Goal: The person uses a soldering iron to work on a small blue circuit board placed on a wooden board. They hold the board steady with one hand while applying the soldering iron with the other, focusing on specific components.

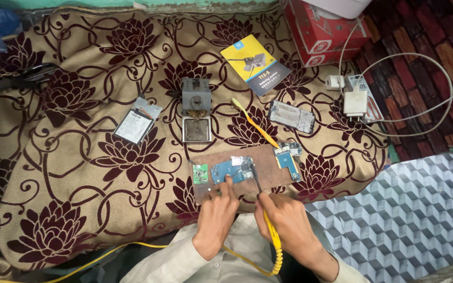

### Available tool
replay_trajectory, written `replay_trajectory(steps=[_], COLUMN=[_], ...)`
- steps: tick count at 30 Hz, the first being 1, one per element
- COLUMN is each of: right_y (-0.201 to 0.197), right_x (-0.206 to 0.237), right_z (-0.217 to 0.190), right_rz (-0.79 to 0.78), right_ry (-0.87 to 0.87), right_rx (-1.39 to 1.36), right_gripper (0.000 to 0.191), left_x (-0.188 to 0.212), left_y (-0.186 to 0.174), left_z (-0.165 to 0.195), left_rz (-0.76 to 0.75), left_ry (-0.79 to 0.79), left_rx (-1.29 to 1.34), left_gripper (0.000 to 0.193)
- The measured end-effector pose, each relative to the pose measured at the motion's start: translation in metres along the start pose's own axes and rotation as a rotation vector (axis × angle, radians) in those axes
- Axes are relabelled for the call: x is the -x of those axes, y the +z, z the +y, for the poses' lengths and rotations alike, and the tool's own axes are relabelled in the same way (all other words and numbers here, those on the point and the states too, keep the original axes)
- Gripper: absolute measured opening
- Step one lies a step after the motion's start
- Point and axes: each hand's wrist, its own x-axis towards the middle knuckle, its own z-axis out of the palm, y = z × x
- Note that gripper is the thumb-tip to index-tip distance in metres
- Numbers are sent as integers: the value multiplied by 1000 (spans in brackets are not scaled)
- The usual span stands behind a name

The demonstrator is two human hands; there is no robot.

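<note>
A brown work board [266, 157] lies on the patterned cloth near its front edge. On it sits a blue circuit board [232, 170], with a small green board [201, 173] to its left and another blue board [288, 160] to its right. My left hand [217, 212] presses fingertips on the blue circuit board's near edge. My right hand [288, 225] grips a yellow-handled soldering iron [260, 199], its dark tip resting on the blue circuit board. The iron's yellow cable loops below my wrists.
A grey soldering iron stand [195, 107] with a sponge tray sits behind the board. A phone part [135, 126] lies at left, a phone frame [291, 116] and yellow toothbrush [252, 123] at right. A booklet [255, 64], red box [323, 29] and white charger [355, 102] lie farther back.
</note>
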Motion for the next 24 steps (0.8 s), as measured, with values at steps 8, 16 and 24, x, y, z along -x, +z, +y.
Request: replay_trajectory(steps=[8, 16, 24], right_y=[0, -1, 1], right_x=[0, 0, 1], right_z=[0, -1, 0], right_rz=[2, 1, 0], right_ry=[3, 2, 3], right_rx=[-4, -12, -9], right_gripper=[12, 13, 13], left_x=[0, 1, 1], left_y=[1, 2, 2], left_z=[1, 1, 2], left_rz=[18, 13, 12], left_ry=[-7, -7, -10], left_rx=[-11, -13, -5], left_gripper=[52, 52, 53])
